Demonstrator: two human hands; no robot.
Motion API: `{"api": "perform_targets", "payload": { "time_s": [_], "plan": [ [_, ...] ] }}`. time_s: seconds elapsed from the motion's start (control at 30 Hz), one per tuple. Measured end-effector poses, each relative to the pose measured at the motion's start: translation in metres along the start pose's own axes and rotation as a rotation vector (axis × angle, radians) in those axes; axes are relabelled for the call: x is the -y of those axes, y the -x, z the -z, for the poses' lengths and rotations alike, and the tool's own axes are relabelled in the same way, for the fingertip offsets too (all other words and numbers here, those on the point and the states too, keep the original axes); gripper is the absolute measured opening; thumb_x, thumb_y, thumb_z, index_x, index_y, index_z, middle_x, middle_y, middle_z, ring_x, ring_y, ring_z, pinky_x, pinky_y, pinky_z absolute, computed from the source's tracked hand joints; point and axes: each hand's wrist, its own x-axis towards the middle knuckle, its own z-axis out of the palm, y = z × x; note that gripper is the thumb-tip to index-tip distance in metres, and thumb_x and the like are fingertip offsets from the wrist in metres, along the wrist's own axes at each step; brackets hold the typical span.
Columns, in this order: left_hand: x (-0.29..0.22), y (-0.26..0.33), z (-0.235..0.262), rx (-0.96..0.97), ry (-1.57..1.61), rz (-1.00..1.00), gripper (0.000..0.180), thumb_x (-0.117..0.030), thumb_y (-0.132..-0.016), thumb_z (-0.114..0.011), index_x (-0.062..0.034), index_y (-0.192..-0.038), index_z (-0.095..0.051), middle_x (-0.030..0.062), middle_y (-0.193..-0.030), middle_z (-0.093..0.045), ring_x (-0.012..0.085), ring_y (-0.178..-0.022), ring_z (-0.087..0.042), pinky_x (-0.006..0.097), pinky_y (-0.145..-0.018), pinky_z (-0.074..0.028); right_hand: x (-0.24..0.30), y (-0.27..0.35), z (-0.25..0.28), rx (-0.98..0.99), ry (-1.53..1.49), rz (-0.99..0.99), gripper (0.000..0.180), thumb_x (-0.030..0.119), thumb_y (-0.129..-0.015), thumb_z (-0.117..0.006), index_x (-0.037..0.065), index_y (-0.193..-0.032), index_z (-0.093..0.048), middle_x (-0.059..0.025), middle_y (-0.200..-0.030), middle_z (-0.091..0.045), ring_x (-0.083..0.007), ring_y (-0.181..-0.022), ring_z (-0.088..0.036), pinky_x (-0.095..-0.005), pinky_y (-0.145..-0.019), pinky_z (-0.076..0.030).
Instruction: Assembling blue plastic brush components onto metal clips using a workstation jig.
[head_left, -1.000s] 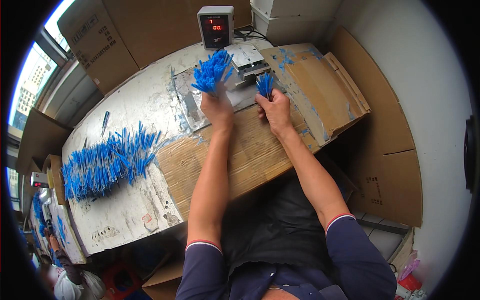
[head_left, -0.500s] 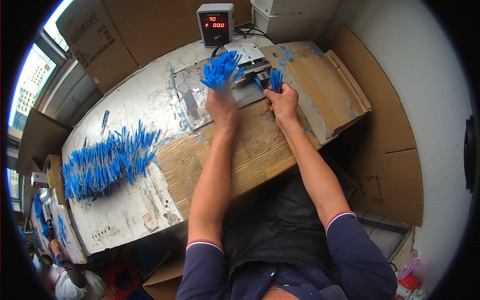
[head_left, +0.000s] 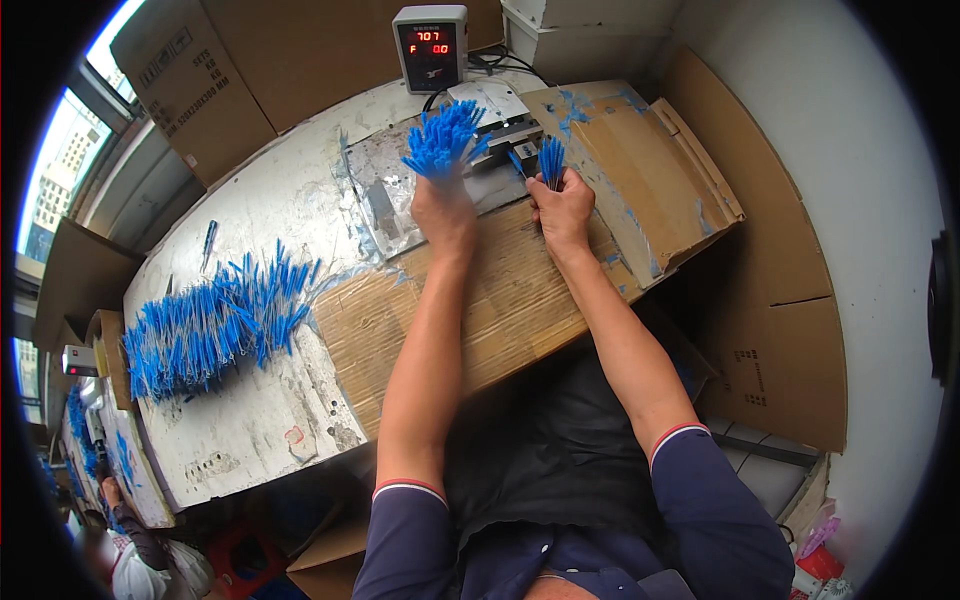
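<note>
I see the left hand (head_left: 443,215) clenched on a full bunch (head_left: 443,140) of blue sticks, the right hand (head_left: 563,208) pinching a small tuft (head_left: 551,160) at the metal fixture (head_left: 505,135), and that big pile (head_left: 210,320) lying on the table's (head_left: 250,430) left side looks already processed, I judge

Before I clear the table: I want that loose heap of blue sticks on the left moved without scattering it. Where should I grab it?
Grip the heap of blue sticks around its middle, coming from above with fingers closing across the sticks' length. They lie roughly parallel but fan out at the ends, so the middle is probably where they bunch tightest; end grips would likely let them splay.
</note>
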Motion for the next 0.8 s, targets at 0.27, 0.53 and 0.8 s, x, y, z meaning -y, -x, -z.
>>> {"api": "perform_targets", "payload": {
  "time_s": [0.27, 0.53, 0.8],
  "plan": [
    [-0.014, 0.001, 0.004, -0.009, -0.070, -0.107, 0.018, -0.015, -0.096, -0.070, -0.0079, -0.112, -0.070, 0.0165, -0.089, -0.073, 0.0359, -0.084, -0.071, 0.041, -0.075, -0.052, 0.001, -0.003, 0.001, -0.006, 0.019, -0.012, 0.012, 0.005, -0.082, -0.076, 0.001, -0.083, -0.065, -0.0033, -0.066, -0.064, -0.0091, -0.050, -0.056, -0.0267, -0.043, -0.044],
    [-0.015, 0.001, 0.003, 0.149, -0.241, -0.244, 0.014, -0.018, -0.096, -0.060, -0.0053, -0.098, -0.066, 0.0178, -0.091, -0.068, 0.0412, -0.087, -0.064, 0.052, -0.076, -0.048, 0.018, 0.002, 0.013, 0.164, -0.261, -0.133, 0.012, 0.009, -0.086, -0.076, 0.002, -0.086, -0.067, -0.0050, -0.077, -0.067, -0.0110, -0.062, -0.062, -0.0248, -0.051, -0.052],
    [-0.018, 0.003, 0.004, 0.173, -0.238, -0.222, 0.011, -0.014, -0.094, -0.059, -0.0055, -0.096, -0.066, 0.0179, -0.089, -0.067, 0.0411, -0.086, -0.064, 0.052, -0.075, -0.048, 0.017, 0.003, 0.017, 0.190, -0.224, -0.124, 0.009, 0.005, -0.087, -0.074, -0.001, -0.090, -0.067, -0.0045, -0.081, -0.068, -0.0118, -0.065, -0.064, -0.0260, -0.054, -0.055]
  ]
}}
